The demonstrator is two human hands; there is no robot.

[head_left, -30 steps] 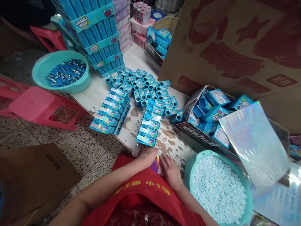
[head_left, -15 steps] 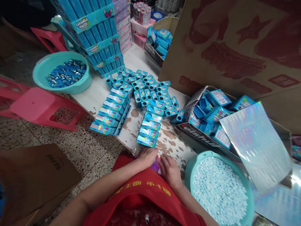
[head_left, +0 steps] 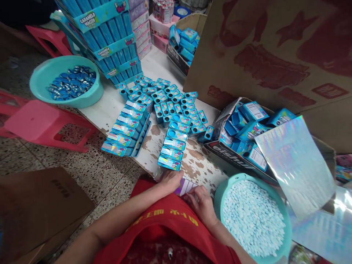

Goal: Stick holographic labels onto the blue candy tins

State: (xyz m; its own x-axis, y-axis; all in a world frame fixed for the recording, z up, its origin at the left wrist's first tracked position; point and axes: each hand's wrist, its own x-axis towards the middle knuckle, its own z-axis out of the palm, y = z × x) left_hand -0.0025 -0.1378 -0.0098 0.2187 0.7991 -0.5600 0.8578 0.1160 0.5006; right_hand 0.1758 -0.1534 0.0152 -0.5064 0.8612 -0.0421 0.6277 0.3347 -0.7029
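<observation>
A purple-and-white striped sheet (head_left: 187,186) lies at the table's front edge, between my two hands and partly covered by them. My left hand (head_left: 171,180) rests over its left side, fingers stretched and lying flat, just below a row of blue candy boxes (head_left: 172,152). At the sheet's lower right, my right hand (head_left: 200,200) has its fingers curled together; whatever they pinch is hidden. Clear plastic (head_left: 157,173) shows beside my left hand. A second row of blue boxes (head_left: 123,130) stands in a tray to the left.
Several small blue boxes with round holes (head_left: 167,97) stand behind the rows. A basin of pale blue candies (head_left: 253,216) is at right, near a carton of blue packs (head_left: 244,161) and a shiny sheet (head_left: 298,165). Blue caps fill another basin (head_left: 95,93) at left, beside stacked displays (head_left: 103,53).
My right hand has moved slightly down and its fingers have curled in, so more of the striped sheet shows. My left hand stays nearly in place. The whole view has shifted a little.
</observation>
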